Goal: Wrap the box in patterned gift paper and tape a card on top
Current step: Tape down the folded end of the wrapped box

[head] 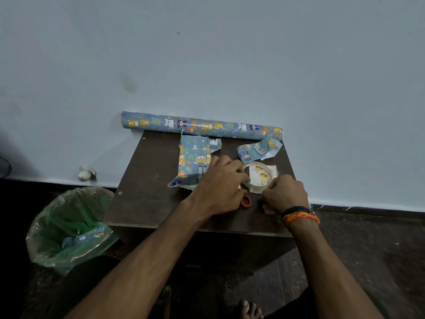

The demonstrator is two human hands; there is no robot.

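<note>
Both hands meet at the tape roll [259, 177]: the left hand [222, 187] pinches its near edge, the right hand [284, 194] seems to pull the tape end. Just left, the box [194, 163] lies wrapped lengthwise, ends unfolded; the card [262, 179] under the roll awaits taping.

Left hand [220, 185] hides the scissors' [246, 201] blades — only 1 orange handle shows.

Blue animal-print paper covers the box [194, 163] and roll [201, 125]; dark brown table [147, 180]; orange scissors handle [246, 201]; green bin liner [69, 222].
</note>
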